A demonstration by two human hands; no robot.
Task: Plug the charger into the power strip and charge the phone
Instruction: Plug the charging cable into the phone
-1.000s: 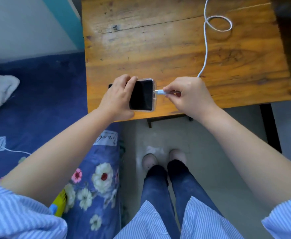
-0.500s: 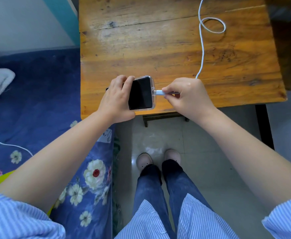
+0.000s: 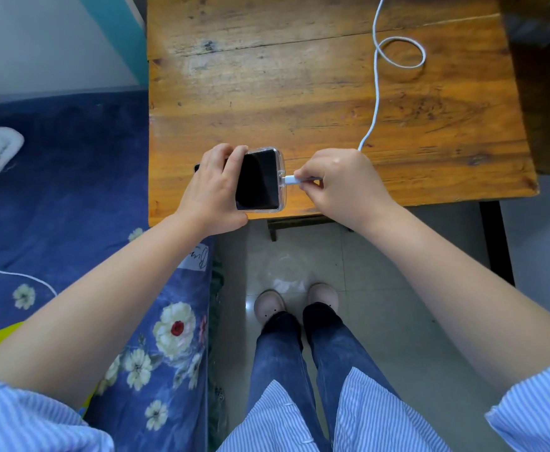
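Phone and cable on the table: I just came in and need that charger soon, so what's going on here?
A person is connecting the phone to charge. The left hand holds it at the near edge of the wooden table, while the right hand pinches the white plug against the port in the phone's end. The screen is dark. The cable runs back across the table with one loop and leaves the frame; the power strip is not in view.
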